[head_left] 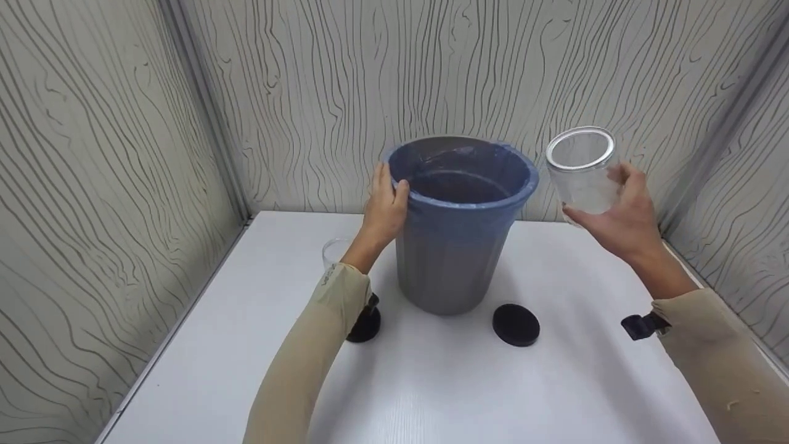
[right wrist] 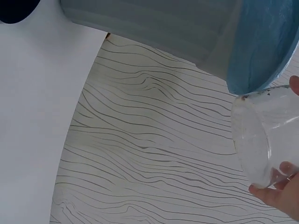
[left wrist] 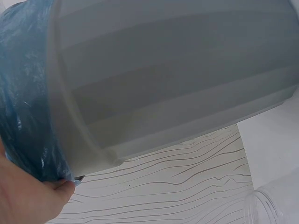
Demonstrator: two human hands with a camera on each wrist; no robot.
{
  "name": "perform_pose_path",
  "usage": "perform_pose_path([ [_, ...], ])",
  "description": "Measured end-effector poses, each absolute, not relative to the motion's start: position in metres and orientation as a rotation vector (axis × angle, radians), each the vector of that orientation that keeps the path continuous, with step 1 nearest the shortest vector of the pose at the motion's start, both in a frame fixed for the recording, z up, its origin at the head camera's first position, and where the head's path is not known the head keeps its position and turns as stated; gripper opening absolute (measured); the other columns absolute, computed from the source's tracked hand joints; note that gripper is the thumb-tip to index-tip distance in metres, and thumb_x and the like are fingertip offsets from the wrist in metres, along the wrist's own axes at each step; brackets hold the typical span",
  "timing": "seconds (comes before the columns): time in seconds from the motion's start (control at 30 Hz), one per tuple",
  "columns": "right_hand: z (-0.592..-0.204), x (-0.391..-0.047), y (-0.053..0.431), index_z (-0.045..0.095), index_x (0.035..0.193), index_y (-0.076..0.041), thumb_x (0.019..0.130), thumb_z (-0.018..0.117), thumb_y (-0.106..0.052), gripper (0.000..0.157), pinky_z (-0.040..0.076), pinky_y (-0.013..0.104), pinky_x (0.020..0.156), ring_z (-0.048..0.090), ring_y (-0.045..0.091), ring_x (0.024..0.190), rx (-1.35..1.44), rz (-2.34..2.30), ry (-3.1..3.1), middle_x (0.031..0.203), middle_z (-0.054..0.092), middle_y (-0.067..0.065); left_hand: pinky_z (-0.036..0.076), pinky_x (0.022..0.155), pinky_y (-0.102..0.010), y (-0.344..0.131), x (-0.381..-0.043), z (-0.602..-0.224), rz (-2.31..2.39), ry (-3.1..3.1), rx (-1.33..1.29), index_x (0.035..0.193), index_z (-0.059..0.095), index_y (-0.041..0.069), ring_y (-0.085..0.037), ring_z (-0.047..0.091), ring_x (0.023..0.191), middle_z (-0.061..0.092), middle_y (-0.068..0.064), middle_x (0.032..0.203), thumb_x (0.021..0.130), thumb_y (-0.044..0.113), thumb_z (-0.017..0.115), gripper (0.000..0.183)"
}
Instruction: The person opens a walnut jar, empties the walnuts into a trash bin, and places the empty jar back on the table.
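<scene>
A grey trash can (head_left: 453, 265) with a blue plastic liner (head_left: 468, 219) folded over its rim stands upright on the white table. My left hand (head_left: 385, 209) grips the lined rim at its left side; the left wrist view shows the fingertips at the liner's folded edge. Right of the can, my right hand (head_left: 625, 219) holds a clear jar (head_left: 585, 179) in the air, thumb and fingers around its side. The jar looks empty. In the right wrist view the jar (right wrist: 252, 140) appears close to the liner.
A second clear jar (head_left: 333, 248) stands left of the can, partly behind my left forearm. One round black lid (head_left: 516, 325) lies in front of the can, and another black round piece (head_left: 365, 327) is partly hidden by my sleeve. Wood-patterned panels (head_left: 320, 92) enclose the table.
</scene>
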State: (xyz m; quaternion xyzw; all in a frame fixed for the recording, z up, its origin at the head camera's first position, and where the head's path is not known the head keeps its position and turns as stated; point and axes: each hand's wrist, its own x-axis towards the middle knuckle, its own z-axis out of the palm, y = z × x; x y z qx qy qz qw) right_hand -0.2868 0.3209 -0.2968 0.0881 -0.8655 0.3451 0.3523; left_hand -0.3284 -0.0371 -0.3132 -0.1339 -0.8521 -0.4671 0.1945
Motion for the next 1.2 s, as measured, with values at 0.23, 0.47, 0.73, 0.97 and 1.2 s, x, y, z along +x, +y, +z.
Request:
perform_pose_path([
  [0.23,-0.309,-0.287,0.330,0.026,0.136,0.000,0.069,0.085,-0.018,0.091,0.035,0.057,0.097,0.040,0.038,0.121,0.215,1.100,-2.222,0.127,0.037,0.019,0.017,0.111,-0.046,-0.037,-0.329,-0.314,-1.305,-2.395,-0.366,0.150,0.012,-0.001,-0.032,0.017,0.140,0.008,-0.017,0.156,0.101,0.031,0.030,0.061],
  [0.47,-0.325,-0.288,0.340,0.025,0.138,-0.001,0.072,0.082,-0.016,0.089,0.035,0.053,0.100,0.041,0.031,0.120,0.185,1.128,-2.216,0.129,0.038,0.016,0.019,0.111,-0.045,-0.037,-0.329,-0.313,-1.300,-2.388,-0.371,0.149,0.013,-0.003,-0.032,0.017,0.140,0.010,-0.019,0.155,0.101,0.029,0.031,0.060],
  [0.73,-0.347,-0.285,0.348,0.022,0.137,0.003,0.075,0.080,-0.018,0.087,0.032,0.055,0.102,0.039,0.037,0.122,0.161,1.189,-2.277,0.132,0.035,0.020,0.018,0.111,-0.046,-0.037,-0.329,-0.314,-1.309,-2.379,-0.388,0.149,0.013,-0.004,-0.033,0.016,0.140,0.008,-0.019,0.155,0.101,0.028,0.030,0.060],
  [0.97,-0.368,-0.287,0.353,0.017,0.139,0.005,0.075,0.081,-0.017,0.093,0.032,0.060,0.099,0.036,0.046,0.127,0.157,1.204,-2.341,0.134,0.032,0.025,0.019,0.111,-0.045,-0.037,-0.328,-0.314,-1.302,-2.377,-0.391,0.148,0.014,-0.005,-0.032,0.015,0.141,0.008,-0.020,0.155,0.100,0.028,0.030,0.061],
  [1.2,-0.388,-0.288,0.357,0.014,0.136,0.008,0.076,0.080,-0.020,0.093,0.033,0.059,0.099,0.035,0.047,0.127,0.105,1.219,-2.432,0.135,0.030,0.028,0.019,0.111,-0.043,-0.037,-0.329,-0.314,-1.296,-2.375,-0.388,0.148,0.015,-0.005,-0.032,0.015,0.141,0.009,-0.020,0.155,0.100,0.028,0.031,0.061],
])
